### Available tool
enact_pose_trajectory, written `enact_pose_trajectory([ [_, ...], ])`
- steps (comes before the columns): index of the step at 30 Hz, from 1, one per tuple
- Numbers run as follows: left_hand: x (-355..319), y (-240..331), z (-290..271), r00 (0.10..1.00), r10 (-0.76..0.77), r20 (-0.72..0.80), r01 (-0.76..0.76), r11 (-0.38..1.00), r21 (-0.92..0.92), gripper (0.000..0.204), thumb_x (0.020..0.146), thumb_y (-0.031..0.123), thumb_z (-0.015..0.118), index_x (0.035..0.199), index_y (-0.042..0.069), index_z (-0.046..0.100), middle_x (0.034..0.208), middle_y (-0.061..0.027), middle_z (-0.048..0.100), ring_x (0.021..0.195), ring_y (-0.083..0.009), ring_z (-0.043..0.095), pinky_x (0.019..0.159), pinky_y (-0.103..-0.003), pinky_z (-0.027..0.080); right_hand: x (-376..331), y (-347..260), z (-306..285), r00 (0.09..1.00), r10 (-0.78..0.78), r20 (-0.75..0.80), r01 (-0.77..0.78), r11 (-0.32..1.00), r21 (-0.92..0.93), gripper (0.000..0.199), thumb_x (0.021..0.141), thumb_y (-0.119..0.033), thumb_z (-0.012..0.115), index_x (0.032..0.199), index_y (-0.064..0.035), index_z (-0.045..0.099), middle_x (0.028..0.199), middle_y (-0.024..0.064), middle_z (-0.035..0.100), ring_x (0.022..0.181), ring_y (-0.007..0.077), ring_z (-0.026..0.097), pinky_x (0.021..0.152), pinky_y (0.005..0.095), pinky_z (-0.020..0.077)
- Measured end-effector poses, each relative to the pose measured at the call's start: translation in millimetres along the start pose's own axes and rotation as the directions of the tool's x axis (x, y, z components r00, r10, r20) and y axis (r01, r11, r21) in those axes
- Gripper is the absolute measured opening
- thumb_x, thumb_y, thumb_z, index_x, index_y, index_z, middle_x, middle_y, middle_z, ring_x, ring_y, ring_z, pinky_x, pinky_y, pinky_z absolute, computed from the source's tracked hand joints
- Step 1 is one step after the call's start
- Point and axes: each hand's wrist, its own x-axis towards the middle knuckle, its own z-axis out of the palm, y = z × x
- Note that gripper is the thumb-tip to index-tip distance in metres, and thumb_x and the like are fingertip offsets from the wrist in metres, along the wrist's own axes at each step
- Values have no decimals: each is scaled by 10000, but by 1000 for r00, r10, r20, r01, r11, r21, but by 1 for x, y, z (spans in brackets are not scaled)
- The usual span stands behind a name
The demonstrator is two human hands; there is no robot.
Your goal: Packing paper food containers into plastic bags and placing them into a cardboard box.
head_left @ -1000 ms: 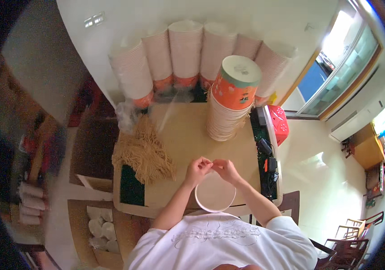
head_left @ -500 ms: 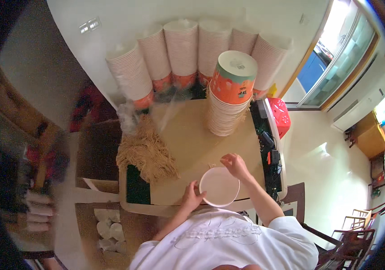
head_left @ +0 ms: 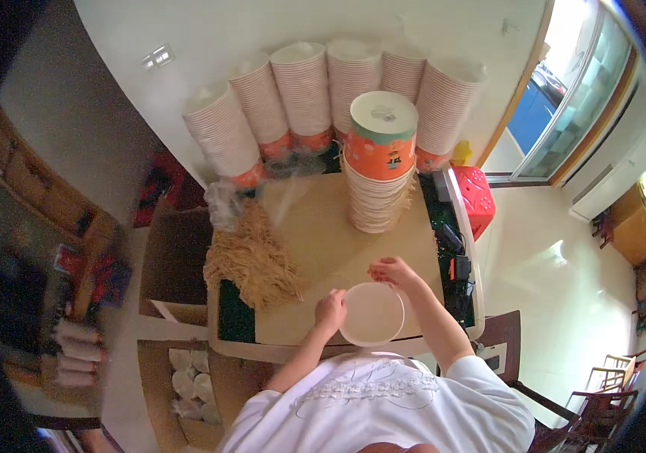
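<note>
Two hands grip one round white paper bowl [head_left: 371,313] at the surface's [head_left: 315,226] near edge: left hand [head_left: 330,311] and right hand [head_left: 392,271] pinching opposite rims. It sits empty; the tan noodle heap [head_left: 253,260] lies untouched at the left edge.

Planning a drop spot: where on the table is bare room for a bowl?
Bare board lies between the pile of straw-like strands and the stack of bowls. A narrower strip runs below the pile, left of the left hand. Crowded: the white bowl with the right hand on it, and the back row of cup stacks.
</note>
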Motion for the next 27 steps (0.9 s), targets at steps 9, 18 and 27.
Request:
enact_pose_trajectory([
  [9, 75, -5, 41, 994, 105, -8, -103, 988, 114, 216, 747, 81, 432, 907, 96, 576, 858, -134, 577, 762, -317, 576, 651, -427, 475, -111, -116, -47, 815, -535, -223, 577, 782, 234, 89, 848, -132, 516, 834, -45, 510, 705, 22, 533, 656, 99, 523, 611, 214, 428],
  [18, 105, 9, 43, 978, 203, 50, -209, 962, 174, 219, 765, 83, 398, 893, 95, 575, 854, -122, 583, 784, -317, 572, 652, -420, 469, -182, -148, -91, 662, -643, -385, 749, 559, 355, 88, 880, -98, 453, 822, -44, 492, 685, 16, 506, 585, 77, 483, 610, 245, 452],
  [27, 106, 61, 4, 977, 182, 115, -205, 948, 242, 198, 777, 86, 421, 906, 111, 570, 825, -118, 577, 767, -316, 566, 661, -413, 464, -199, -137, -88, 743, -587, -320, 662, 715, 224, 62, 848, -92, 494, 834, -31, 487, 568, -50, 348, 465, 29, 300, 418, 174, 246],
])
